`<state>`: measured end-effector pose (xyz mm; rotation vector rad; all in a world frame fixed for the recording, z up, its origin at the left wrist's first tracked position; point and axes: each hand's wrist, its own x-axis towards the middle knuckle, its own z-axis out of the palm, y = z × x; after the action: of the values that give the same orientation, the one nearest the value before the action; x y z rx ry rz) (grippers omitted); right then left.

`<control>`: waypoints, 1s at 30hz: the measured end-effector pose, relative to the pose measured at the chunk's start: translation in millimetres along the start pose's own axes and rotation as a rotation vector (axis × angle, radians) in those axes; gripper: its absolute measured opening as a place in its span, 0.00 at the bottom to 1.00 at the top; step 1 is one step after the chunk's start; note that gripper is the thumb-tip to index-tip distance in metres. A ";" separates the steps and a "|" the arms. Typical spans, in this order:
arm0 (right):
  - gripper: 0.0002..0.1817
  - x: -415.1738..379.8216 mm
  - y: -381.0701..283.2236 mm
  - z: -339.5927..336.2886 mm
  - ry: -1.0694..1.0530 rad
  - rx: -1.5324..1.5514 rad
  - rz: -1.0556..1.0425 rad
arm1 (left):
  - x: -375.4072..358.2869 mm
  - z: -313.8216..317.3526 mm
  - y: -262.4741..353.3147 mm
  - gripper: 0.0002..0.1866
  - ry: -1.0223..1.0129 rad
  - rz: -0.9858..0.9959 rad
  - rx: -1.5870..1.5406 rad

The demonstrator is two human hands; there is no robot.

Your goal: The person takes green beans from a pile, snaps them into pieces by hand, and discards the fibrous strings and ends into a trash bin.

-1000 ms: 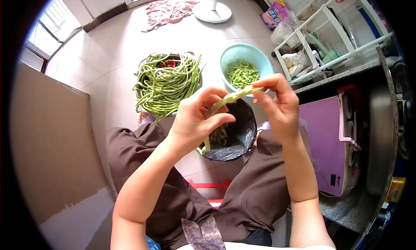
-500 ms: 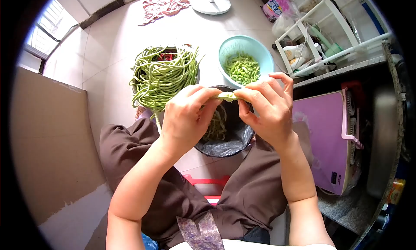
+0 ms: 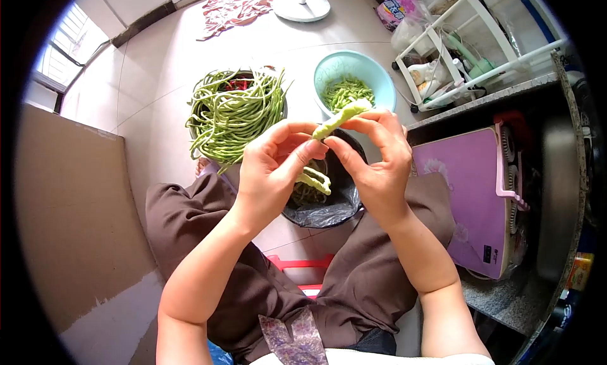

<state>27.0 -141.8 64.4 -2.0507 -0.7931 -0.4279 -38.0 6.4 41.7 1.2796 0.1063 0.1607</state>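
Note:
My left hand (image 3: 272, 169) and my right hand (image 3: 378, 159) meet over a bin, both pinching a green long bean (image 3: 341, 120). Its pale, bumpy length slants up from my left fingertips to my right fingers. Below the left fingers hangs a bent loop of bean (image 3: 321, 183); its join with the upper part is hidden. Beneath, the bin with a black liner (image 3: 329, 218) holds stringy trimmings. Beyond my right hand stands a light blue basin (image 3: 382, 80) with short bean pieces (image 3: 346, 92). A heap of whole long beans (image 3: 237, 115) fills a container on the left.
Something red (image 3: 238, 85) shows among the heaped beans. On the right are a purple panel (image 3: 461, 194) and a white rack (image 3: 484, 17) with bottles and bags. A cardboard sheet (image 3: 76, 194) stands left. A patterned cloth (image 3: 237, 11) lies on the tiled floor (image 3: 155, 68).
The bean has come up and now slants between my hands, more of it showing. A bean loop now hangs below my left fingers. My right hand has shifted slightly left and its fingers have curled in.

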 end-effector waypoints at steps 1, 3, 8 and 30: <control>0.12 0.1 1.7 0.2 -0.001 -0.002 0.001 | -0.9 1.8 -0.1 0.12 -0.009 0.018 0.009; 0.09 0.7 5.6 0.1 -0.039 0.037 -0.027 | -3.0 6.5 1.9 0.11 0.003 0.007 0.002; 0.05 1.8 3.3 0.6 -0.045 -0.067 -0.085 | -1.5 2.1 -1.6 0.11 -0.003 -0.027 -0.001; 0.12 10.7 5.9 -14.7 -0.114 -0.407 -0.408 | 3.1 -9.4 -6.5 0.12 -0.013 -0.184 0.257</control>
<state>38.8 -152.4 75.1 -2.2978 -1.2886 -0.7546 -36.1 14.0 32.9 1.5183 0.2381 -0.0206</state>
